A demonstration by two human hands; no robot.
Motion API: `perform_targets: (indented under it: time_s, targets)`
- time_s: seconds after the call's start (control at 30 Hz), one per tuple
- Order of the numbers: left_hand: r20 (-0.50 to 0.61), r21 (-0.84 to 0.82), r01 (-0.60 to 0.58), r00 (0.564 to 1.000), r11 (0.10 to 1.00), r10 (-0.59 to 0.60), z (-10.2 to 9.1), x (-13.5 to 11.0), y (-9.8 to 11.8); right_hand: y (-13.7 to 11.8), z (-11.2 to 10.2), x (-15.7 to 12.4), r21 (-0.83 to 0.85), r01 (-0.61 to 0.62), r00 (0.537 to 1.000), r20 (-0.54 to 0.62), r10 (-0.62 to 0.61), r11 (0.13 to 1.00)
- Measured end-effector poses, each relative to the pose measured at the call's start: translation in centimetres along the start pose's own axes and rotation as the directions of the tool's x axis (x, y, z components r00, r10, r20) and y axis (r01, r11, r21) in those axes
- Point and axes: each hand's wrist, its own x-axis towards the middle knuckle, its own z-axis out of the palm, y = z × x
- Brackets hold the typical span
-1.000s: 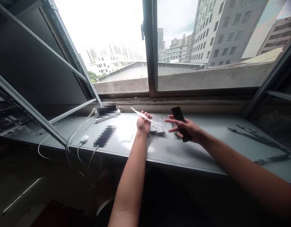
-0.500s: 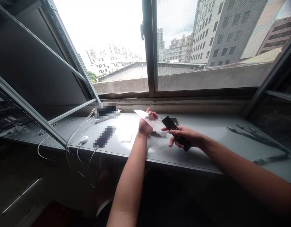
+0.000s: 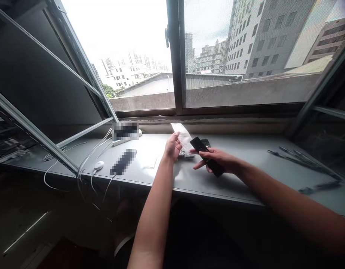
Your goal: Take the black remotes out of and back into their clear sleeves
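Observation:
A thin whitish plastic bag (image 3: 185, 136) stands tilted up from my left hand (image 3: 173, 147), whose curled fingers grip its near side. My right hand (image 3: 219, 160) is wrapped round a black remote control (image 3: 198, 144), its far end pointing up and to the left toward the bag. Behind that remote, another dark keypad-like object (image 3: 206, 143) lies on the table, partly covered. Something dark (image 3: 187, 158) rests under the bag's lower end, too hidden to name.
A grey table (image 3: 245, 183) runs below the window. White sheets (image 3: 150, 161) lie left of my left arm. Farther left are a blurred-out device (image 3: 123, 162), a round white charger (image 3: 99, 165) and cables. Dark cables (image 3: 304, 162) lie at right. Metal shelf posts (image 3: 35, 129) flank the table.
The bag has swung from lying across my left palm to a more upright position, farther right. My left hand has turned. The remote in my right hand has shifted slightly left.

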Motion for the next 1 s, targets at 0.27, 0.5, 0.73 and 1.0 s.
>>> perform_targets:
  time_s: [0.27,0.5,0.73,1.0]
  targets:
    - [-0.296,0.432,0.056,0.952,0.900,0.083,-4.3,1.8,4.7,-0.5,0.3,-0.5,-0.002,-0.014,0.994,0.107,0.014,1.000]
    - [-0.313,0.764,0.277,0.949,0.583,-0.041,-9.9,1.6,11.8,-0.6,-0.2,-0.4,0.034,-0.024,0.998,0.057,0.022,0.999]
    - [-0.278,0.959,0.276,0.960,0.059,0.036,-11.7,1.6,11.7,-0.5,-0.1,-0.3,0.041,0.001,1.000,0.019,-0.002,0.999]
    - [-0.302,0.902,0.321,0.947,-0.288,0.109,-10.6,1.3,10.6,-0.6,0.1,-0.3,0.028,0.003,1.000,0.011,-0.004,1.000]
